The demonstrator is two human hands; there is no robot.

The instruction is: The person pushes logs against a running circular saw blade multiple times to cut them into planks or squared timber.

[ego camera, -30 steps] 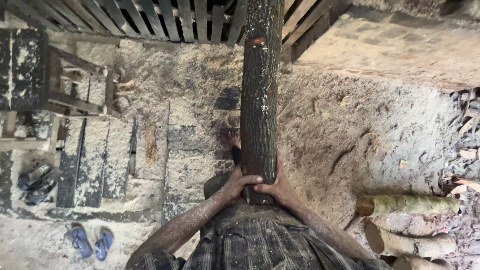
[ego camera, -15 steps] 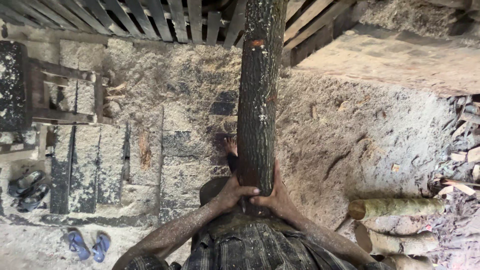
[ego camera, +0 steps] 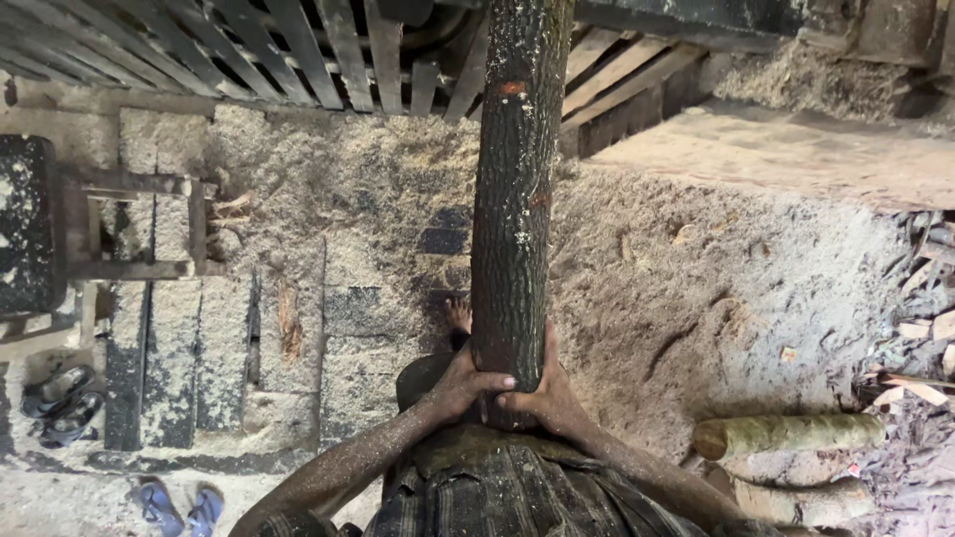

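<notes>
A long, dark-barked log (ego camera: 515, 199) runs away from my body toward a slatted wooden frame (ego camera: 328, 45) at the top of the head view. My left hand (ego camera: 460, 383) grips the near end of the log from the left side. My right hand (ego camera: 542, 393) clasps the same end from the right, fingers meeting under it. Both forearms are dusted with sawdust. A bare foot (ego camera: 458, 316) shows just left of the log, on the ground below.
Sawdust covers the ground. Flat stone slabs (ego camera: 229, 348) lie to the left. Two cut logs (ego camera: 791, 435) lie at lower right beside wood scraps (ego camera: 920, 328). Blue sandals (ego camera: 179, 505) and dark sandals (ego camera: 62, 400) sit at lower left. A raised ledge (ego camera: 796, 164) stands at upper right.
The log has slid forward toward the slatted frame, and my hands have stayed clasped on its near end. The view has shifted slightly forward over the ground.
</notes>
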